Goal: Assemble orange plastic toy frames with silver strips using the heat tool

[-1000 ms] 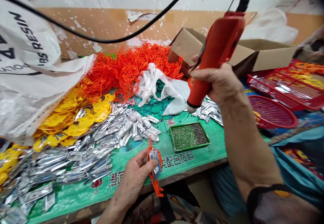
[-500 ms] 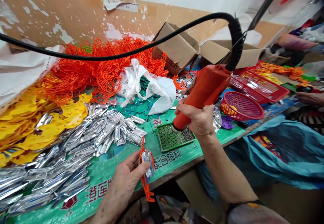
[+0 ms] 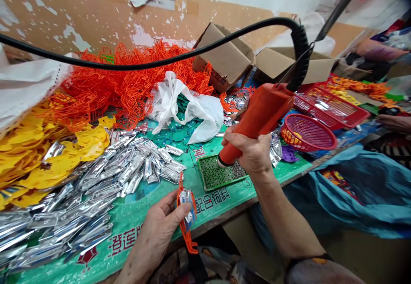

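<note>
Over the green tray (image 3: 210,176), the right hand (image 3: 254,152) has lowered its red tool (image 3: 261,110).

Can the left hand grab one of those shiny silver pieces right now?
Probably not easily: the left hand is busy pinching an orange frame, though the shiny silver pieces lie close by with nothing seen between.

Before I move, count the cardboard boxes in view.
2: one box tilted beside the orange pile, the other box to its right, beyond the red tool. More may be hidden.

Green sheet (image 3: 144,204): "配合饲料", circled 3.
</note>
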Demonstrator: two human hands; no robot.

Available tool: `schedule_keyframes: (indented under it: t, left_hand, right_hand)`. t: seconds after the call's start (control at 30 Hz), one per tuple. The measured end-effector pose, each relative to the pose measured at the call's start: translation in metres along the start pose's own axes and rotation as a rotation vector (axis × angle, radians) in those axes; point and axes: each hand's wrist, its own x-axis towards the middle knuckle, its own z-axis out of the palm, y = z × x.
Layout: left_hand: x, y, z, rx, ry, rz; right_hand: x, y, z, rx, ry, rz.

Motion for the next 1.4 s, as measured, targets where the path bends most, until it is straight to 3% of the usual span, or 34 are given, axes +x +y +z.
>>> schedule_keyframes:
  t: [0.57, 0.77, 1.0, 1.17, 1.4]
  left_hand:
    - [-0.003, 0.002, 0.005, -0.077, -0.003, 0.046]
    - [-0.007, 0.005, 0.01, -0.069, 0.003, 0.064]
    - [-0.013, 0.012, 0.015, -0.017, -0.024, 0.05]
    - [-0.016, 0.013, 0.014, -0.025, -0.114, 0.056]
    - [-0.017, 0.009, 0.013, -0.069, -0.083, 0.053]
  right_hand:
    - [-0.004, 0.001, 0.005, -0.014, 0.02, -0.017]
    - [-0.003, -0.033, 0.003, 0.171, 0.098, -0.057]
    - [-0.036, -0.089, 0.007, 0.393, -0.095, -0.066]
    - [-0.054, -0.092, 0.02, 0.504, -0.192, -0.021]
    - [-0.056, -0.086, 0.031, 0.494, -0.198, -0.029]
